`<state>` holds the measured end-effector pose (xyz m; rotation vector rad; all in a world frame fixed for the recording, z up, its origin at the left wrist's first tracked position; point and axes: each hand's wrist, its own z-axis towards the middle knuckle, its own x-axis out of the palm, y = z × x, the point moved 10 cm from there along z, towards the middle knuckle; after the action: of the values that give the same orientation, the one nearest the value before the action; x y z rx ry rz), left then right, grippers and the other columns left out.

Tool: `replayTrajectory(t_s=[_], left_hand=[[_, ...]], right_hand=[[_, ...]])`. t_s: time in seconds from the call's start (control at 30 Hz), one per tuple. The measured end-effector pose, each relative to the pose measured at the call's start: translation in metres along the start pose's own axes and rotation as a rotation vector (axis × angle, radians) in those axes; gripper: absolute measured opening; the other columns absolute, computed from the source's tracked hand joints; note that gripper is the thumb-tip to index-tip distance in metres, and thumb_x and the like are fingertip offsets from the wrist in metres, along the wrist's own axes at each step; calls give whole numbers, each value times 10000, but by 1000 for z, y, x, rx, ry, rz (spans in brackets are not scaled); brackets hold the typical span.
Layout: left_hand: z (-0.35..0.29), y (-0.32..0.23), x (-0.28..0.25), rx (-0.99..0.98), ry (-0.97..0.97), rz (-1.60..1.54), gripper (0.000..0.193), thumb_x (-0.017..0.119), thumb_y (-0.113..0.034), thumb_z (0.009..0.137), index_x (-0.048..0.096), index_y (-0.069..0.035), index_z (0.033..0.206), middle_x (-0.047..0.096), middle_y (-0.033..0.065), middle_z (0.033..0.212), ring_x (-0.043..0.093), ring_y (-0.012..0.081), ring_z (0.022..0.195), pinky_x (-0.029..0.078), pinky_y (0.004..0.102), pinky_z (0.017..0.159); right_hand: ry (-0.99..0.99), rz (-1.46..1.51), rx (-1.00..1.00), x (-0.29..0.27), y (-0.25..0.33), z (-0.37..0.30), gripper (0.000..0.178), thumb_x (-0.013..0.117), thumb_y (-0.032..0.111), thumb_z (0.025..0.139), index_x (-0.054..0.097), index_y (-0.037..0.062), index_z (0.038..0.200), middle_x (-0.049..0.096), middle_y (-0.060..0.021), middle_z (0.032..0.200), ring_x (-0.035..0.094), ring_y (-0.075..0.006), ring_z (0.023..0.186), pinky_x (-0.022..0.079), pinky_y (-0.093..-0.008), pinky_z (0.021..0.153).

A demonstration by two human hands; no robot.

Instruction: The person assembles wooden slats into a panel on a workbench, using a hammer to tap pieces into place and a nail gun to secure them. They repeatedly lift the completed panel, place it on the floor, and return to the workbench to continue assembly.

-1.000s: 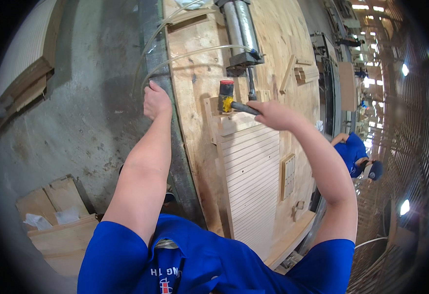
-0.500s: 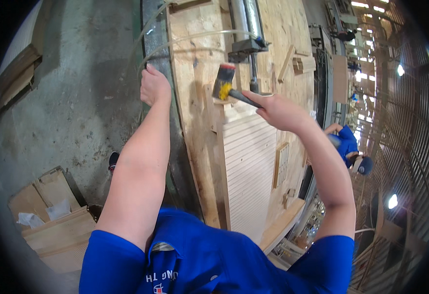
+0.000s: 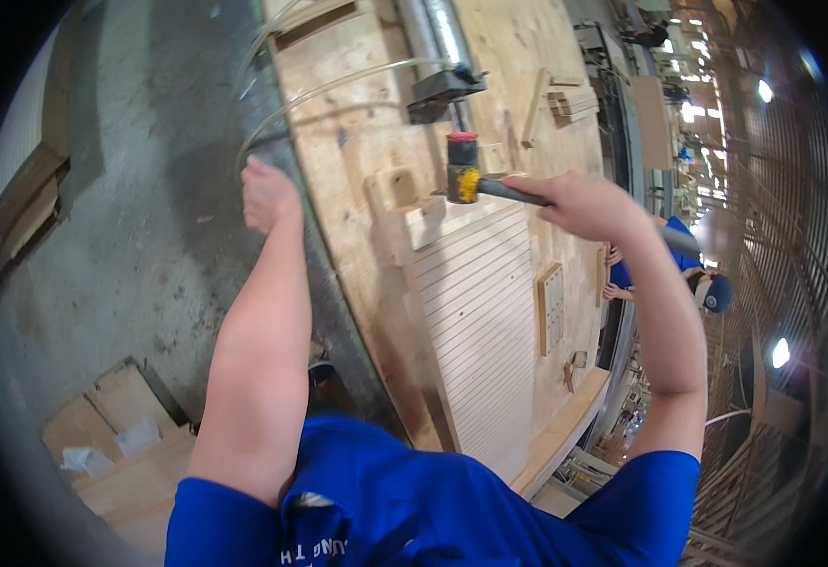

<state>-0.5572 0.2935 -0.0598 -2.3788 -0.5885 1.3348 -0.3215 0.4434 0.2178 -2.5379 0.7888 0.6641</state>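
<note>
My right hand [image 3: 589, 206] grips the dark handle of a mallet [image 3: 463, 170], whose black head has a red face and a yellow middle. The mallet head is over the far end of a pale grooved wooden panel [image 3: 475, 302] lying on the workbench. At the bench's left edge, my left hand [image 3: 270, 197] is closed, close to a clear hose [image 3: 286, 111]; anything inside its fingers is hidden. Beyond the mallet, a metal cylinder [image 3: 433, 42] with a dark end block points toward the panel. A wooden block with a hole [image 3: 398, 187] sits beside the panel's far left corner.
The plywood bench [image 3: 338, 198] has a dark metal edge [image 3: 338, 312]. A drilled wooden strip [image 3: 550, 307] and small wood pieces [image 3: 573, 104] lie to the right. Across the bench is a person in blue [image 3: 693, 269]. Boards [image 3: 116, 416] stand on the floor at lower left.
The mallet has swung right relative to the panel's end, its head now more upright. My left hand sits slightly lower and further left in view. The co-worker's hands now show at the bench's far edge.
</note>
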Motion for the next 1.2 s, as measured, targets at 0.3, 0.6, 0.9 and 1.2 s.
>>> replayTrajectory(t_s=[0.3,0.6,0.9,1.2], left_hand=[[-9,-4,-2,-9,-70,113,528,216,-451,924,563,-77,1060,624,182,984,584,388,916,442,505,774],[-13,-10,-8,-20,-55,164,538,205,-440,928,554,-63,1086,617,180,1010,573,393,937,439,498,794],[-12,-9,-5,-39,-39,102,518,206,-433,934,553,-60,1029,615,173,1013,578,379,923,441,498,771],[-13,-8,-9,-34,-54,121,520,204,-426,937,553,-66,1075,619,167,1017,575,379,936,437,492,791]], right_hand=[[-741,85,362,-138,-185,-27,371,417,246,931,445,224,1300,610,-139,1079,595,-271,960,452,-372,846],[20,151,271,91,-145,63,508,418,145,884,334,325,1351,584,-144,1088,571,-308,978,451,-400,837],[-330,1106,117,55,-102,-20,479,428,178,930,290,161,1389,459,-15,639,422,-85,489,367,-233,429],[-44,1916,-343,40,94,128,472,461,120,888,333,64,1339,450,-8,614,396,-76,414,347,-239,364]])
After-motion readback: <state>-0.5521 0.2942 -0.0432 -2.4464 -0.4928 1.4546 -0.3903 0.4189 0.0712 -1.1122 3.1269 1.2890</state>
